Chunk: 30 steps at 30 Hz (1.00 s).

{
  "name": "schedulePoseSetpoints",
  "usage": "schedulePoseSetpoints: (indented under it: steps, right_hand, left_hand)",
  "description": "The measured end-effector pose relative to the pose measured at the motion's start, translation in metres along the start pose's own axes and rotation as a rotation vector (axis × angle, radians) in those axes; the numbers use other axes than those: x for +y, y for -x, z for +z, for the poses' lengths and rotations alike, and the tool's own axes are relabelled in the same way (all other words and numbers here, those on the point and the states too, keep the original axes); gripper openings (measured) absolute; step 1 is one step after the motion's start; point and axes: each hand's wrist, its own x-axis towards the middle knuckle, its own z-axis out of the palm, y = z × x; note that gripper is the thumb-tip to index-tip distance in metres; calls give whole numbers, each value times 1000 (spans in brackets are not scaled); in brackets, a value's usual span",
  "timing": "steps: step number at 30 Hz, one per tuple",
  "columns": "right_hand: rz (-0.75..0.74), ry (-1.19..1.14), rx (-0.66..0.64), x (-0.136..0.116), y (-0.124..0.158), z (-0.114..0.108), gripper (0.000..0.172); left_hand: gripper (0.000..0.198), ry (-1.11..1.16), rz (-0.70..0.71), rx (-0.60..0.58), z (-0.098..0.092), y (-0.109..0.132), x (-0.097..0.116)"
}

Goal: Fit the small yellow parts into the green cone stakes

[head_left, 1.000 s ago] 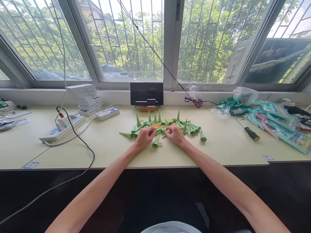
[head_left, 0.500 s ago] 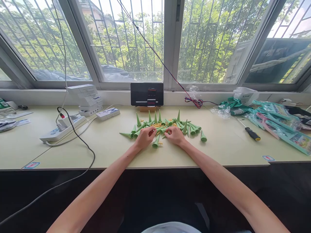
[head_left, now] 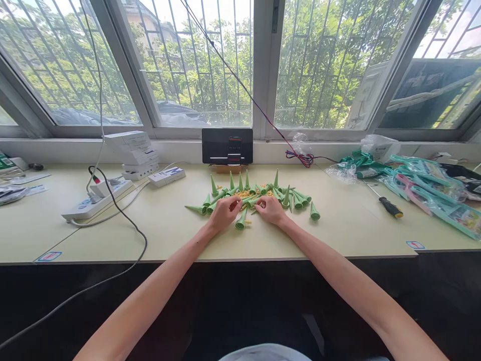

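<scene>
My left hand [head_left: 225,212] is at the near side of a heap of green cones, its thumb and fingertips pinched together. Just to the right, my right hand [head_left: 270,208] is also closed in a pinch, its fingertips pointing toward the left hand. Whatever either pinch holds is too small or hidden to make out. Between and below the hands, a green cone [head_left: 241,220] lies with its open end toward me. Several cones stand point up, among them one upright cone [head_left: 276,178] at the back. Small yellow-orange sticks [head_left: 248,194] are scattered among the cones.
A dark display [head_left: 227,146] stands behind the heap. Left are white boxes [head_left: 131,150], a power strip [head_left: 98,200] and a black cable [head_left: 128,218] hanging over the table edge. On the right lie a screwdriver [head_left: 391,207] and turquoise plastic-wrapped items [head_left: 443,200].
Both hands stay almost in place, with only slight shifts of the fingers. The cones around them look unmoved.
</scene>
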Motion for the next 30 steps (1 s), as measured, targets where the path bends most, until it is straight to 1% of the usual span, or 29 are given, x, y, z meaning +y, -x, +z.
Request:
schedulePoseSetpoints:
  steps: [8, 14, 21, 24, 30]
  right_hand:
    - [-23, -25, 23, 1, 1, 0, 16]
    - [-13, 2, -28, 0, 0, 1, 16]
    - [-11, -14, -36, 2, -2, 2, 12]
    - [-6, -22, -42, 2, -2, 2, 13]
    - [-23, -84, 8, 2, -1, 0, 18]
  left_hand:
    - [18, -5, 12, 3, 1, 0, -1]
    - [18, -13, 15, 5, 1, 0, -1]
    - [19, -16, 22, 5, 0, 0, -1]
    - [19, -11, 22, 1, 0, 0, 0]
    - [19, 1, 7, 8, 1, 0, -1]
